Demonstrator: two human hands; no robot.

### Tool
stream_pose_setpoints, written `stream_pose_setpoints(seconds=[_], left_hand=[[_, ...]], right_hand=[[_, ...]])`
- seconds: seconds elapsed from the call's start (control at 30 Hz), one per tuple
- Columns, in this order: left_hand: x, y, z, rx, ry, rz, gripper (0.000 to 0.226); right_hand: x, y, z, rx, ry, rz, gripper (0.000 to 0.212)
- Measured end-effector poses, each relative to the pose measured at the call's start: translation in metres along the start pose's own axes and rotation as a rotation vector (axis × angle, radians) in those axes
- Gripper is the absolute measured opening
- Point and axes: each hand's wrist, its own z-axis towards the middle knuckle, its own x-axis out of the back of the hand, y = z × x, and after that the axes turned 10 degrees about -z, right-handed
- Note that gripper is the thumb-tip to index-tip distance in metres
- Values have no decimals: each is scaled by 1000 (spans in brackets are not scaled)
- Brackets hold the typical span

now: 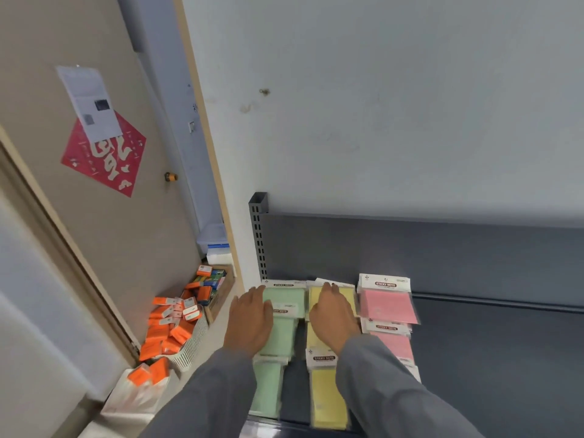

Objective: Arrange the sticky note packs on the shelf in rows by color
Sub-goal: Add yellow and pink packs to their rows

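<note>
Sticky note packs (pixel 387 303) line the dark shelf (pixel 493 343) beneath flat, open-fingered hands (pixel 249 320) near a door (pixel 104 216).

Left hand (pixel 250 320) flat on green packs (pixel 286 314), right hand (pixel 334 314) on yellow packs (pixel 327 396).

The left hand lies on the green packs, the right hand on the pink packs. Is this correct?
Not quite. In the head view the right hand lies on the yellow packs; the pink packs are untouched. The left hand is on the green packs.
</note>
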Motion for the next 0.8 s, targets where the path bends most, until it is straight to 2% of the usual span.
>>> stream_pose_setpoints(seconds=[0.07, 0.13, 0.27, 0.47, 0.6, 0.73, 0.8], left_hand=[[11, -10, 1, 147, -70, -187, 44], [17, -11, 0, 210, -175, -318, 43], [21, -11, 5, 202, -303, -432, 35], [-3, -39, 25, 126, -338, -384, 47], [-8, -41, 22, 122, -353, -447, 42], [2, -34, 10, 126, -330, -550, 37], [-3, -38, 7, 118, -328, -560, 49]], right_hand=[[-6, -17, 5, 18, -119, 159, 33], [-14, -26, 11, 4, -190, 255, 32], [-23, -31, 18, -73, -164, 355, 37], [-22, -37, 24, -223, -144, 440, 34], [-28, -51, 25, -318, -114, 513, 34], [-26, -78, 13, -372, -141, 426, 11], [-27, -84, 15, -374, -138, 391, 15]])
